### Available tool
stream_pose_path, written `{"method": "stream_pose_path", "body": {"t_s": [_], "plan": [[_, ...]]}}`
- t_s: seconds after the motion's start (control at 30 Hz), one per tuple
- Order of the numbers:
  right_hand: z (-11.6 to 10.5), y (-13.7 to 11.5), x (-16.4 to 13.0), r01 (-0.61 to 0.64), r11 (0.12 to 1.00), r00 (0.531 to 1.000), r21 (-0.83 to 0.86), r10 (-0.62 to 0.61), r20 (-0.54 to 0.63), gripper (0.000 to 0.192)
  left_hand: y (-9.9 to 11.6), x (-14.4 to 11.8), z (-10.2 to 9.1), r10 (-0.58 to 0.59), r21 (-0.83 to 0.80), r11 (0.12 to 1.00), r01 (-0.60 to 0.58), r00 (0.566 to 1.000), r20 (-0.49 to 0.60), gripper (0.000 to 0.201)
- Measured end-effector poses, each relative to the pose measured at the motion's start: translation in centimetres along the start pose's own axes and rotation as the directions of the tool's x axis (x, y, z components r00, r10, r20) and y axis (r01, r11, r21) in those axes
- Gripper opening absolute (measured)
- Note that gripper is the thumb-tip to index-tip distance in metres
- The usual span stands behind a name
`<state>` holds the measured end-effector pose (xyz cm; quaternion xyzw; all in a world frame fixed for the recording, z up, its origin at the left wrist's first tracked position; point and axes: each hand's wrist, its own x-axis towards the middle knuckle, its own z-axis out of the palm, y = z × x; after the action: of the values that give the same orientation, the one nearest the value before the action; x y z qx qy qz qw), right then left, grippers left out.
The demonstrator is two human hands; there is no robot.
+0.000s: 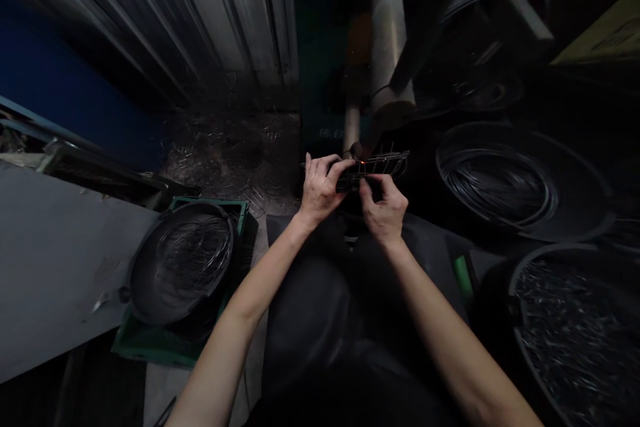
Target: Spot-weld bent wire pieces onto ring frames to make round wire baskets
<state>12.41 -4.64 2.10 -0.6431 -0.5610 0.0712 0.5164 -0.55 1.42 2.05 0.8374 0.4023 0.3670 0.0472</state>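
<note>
Dark smooth cloth (310, 320) over the lap. Right hand (387, 210): thumb and forefinger pinched on the near edge of a small dark metal-wire frame (393, 160). Left hand (323, 190): fingers half-curled, gripping the frame's left end. Frame position: held level below a thick grey metal cylinder (390, 40); small orange glow (363, 162) at the wires between the hands. To the left, round black basin (145, 287) of wire, on green plastic crate (145, 343). Farther off: grey corrugated metal wall (240, 13).
</note>
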Motion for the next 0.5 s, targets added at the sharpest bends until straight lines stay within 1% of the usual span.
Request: {"method": "stream_pose_path", "body": {"t_s": [0.07, 0.13, 0.2, 0.23, 0.27, 0.3, 0.33, 0.37, 0.4, 0.43, 0.47, 0.5], "plan": [[0.4, -0.2, 0.0, 0.011, 1.0, 1.0, 0.015, -0.011, -0.009, 0.024, 0.1, 0.1, 0.0, -0.003, 0.01, 1.0, 0.003, 1.0, -0.005, 0.04], [0.4, -0.7, 0.0, 0.006, 1.0, 1.0, 0.026, -0.006, 0.002, 0.025, 0.2, 0.2, -0.1, -0.005, 0.016, 1.0, 0.005, 1.0, -0.012, 0.041], [-1.0, -0.9, -0.3, -0.031, 0.998, 0.999, 0.046, 0.031, 0.011, 0.027, -0.1, -0.1, -0.2, 0.021, 0.005, 1.0, -0.021, 1.0, -0.015, 0.045], [-2.4, -0.7, -0.8, -0.063, 0.997, 0.998, 0.047, 0.062, 0.002, 0.03, -0.4, -0.4, -0.2, 0.037, -0.009, 0.999, -0.037, 0.999, -0.017, 0.052], [-4.3, -0.2, -1.4, -0.1, 0.995, 0.994, 0.027, 0.101, -0.027, 0.033, -0.9, -0.9, -0.2, 0.045, -0.028, 0.999, -0.045, 0.999, -0.023, 0.062], [-6.7, 0.8, -2.3, -0.15, 0.989, 0.986, -0.014, 0.149, -0.069, 0.037, -1.6, -1.4, -0.1, 0.041, -0.051, 0.998, -0.043, 0.999, -0.033, 0.074], [-9.5, 2.2, -3.3, -0.207, 0.973, 0.971, -0.097, 0.192, -0.143, 0.037, -2.4, -2.0, 0.2, 0.022, -0.075, 0.997, -0.026, 0.999, -0.045, 0.084], [-12.6, 4.2, -4.5, -0.282, 0.936, 0.944, -0.212, 0.232, -0.233, 0.037, -3.3, -2.6, 0.5, -0.007, -0.099, 0.995, 0.001, 0.998, -0.06, 0.092], [-15.8, 6.5, -5.8, -0.386, 0.86, 0.909, -0.335, 0.292, -0.298, 0.04, -4.1, -3.1, 0.9, -0.037, -0.123, 0.992, 0.027, 0.996, -0.078, 0.094], [-18.8, 9.1, -7.1, -0.498, 0.734, 0.864, -0.462, 0.374, -0.337, 0.044, -4.9, -3.5, 1.3, -0.057, -0.146, 0.988, 0.043, 0.994, -0.098, 0.091], [-21.6, 11.7, -8.5, -0.557, 0.56, 0.822, -0.614, 0.475, -0.314, 0.048, -5.6, -3.7, 1.7, -0.068, -0.166, 0.985, 0.048, 0.991, -0.117, 0.085], [-23.9, 14.3, -9.9, -0.544, 0.387, 0.773, -0.744, 0.576, -0.265, 0.05, -6.1, -3.7, 2.0, -0.076, -0.182, 0.982, 0.051, 0.988, -0.132, 0.078]]}}
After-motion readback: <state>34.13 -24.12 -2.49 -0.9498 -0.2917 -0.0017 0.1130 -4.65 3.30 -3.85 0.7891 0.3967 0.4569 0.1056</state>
